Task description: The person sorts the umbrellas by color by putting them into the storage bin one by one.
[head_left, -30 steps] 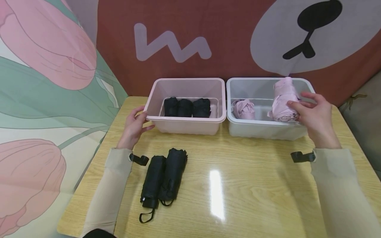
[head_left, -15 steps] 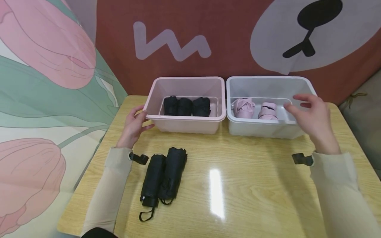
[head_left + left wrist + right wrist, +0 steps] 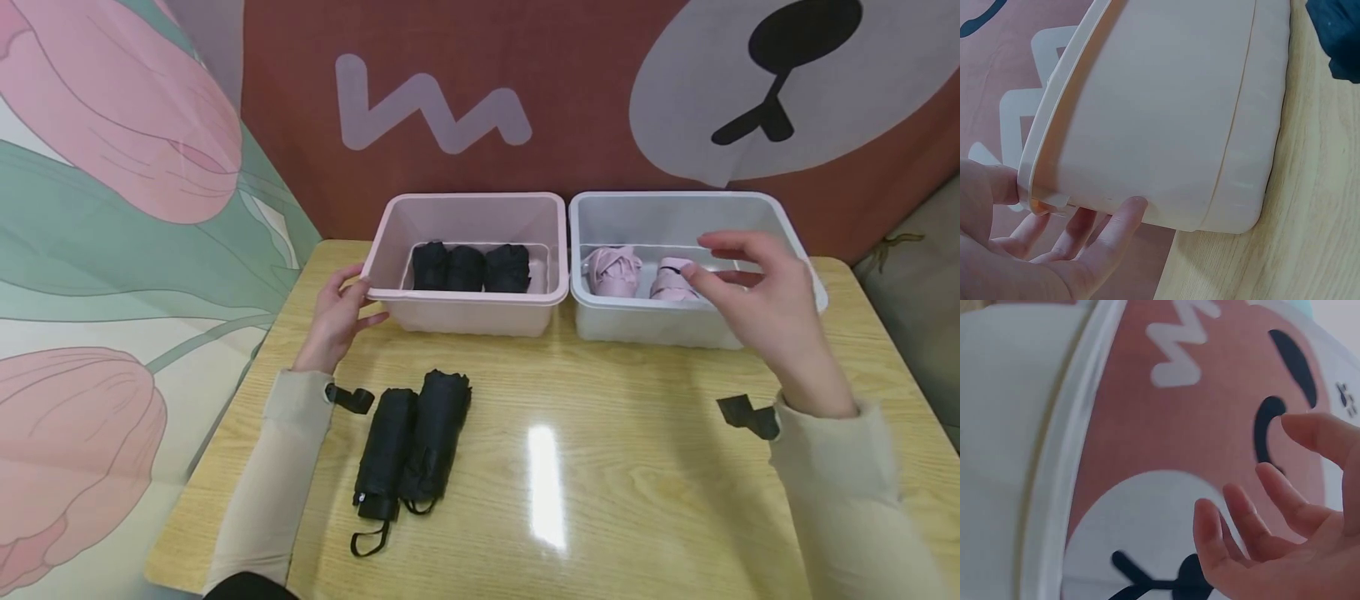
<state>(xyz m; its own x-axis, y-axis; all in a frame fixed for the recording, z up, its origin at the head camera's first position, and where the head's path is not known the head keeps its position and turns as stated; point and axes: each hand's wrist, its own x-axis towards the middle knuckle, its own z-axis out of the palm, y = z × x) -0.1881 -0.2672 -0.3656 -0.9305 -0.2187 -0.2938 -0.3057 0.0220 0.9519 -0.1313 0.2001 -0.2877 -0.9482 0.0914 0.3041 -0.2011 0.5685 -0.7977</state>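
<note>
My left hand (image 3: 333,321) holds the left front corner of the pink plastic bin (image 3: 472,318), thumb at the rim and fingers along the outer wall in the left wrist view. Three folded black umbrellas (image 3: 467,270) lie side by side inside that bin. Over the right front part of the white bin (image 3: 652,325) hovers my right hand (image 3: 772,308), fingers spread and loosely bent with nothing between them. In the white bin lie two folded pink umbrellas, one at the left (image 3: 615,272) and one (image 3: 670,283) partly behind my right thumb.
Two more folded black umbrellas (image 3: 415,446) with wrist loops lie together on the wooden table (image 3: 615,467), right of my left forearm. Both bins stand close together at the table's back, before a printed cloth backdrop (image 3: 585,100).
My right hand has let go of a pink umbrella, which now lies in the white bin, and then moved left and nearer. My left hand stays on the pink bin.
</note>
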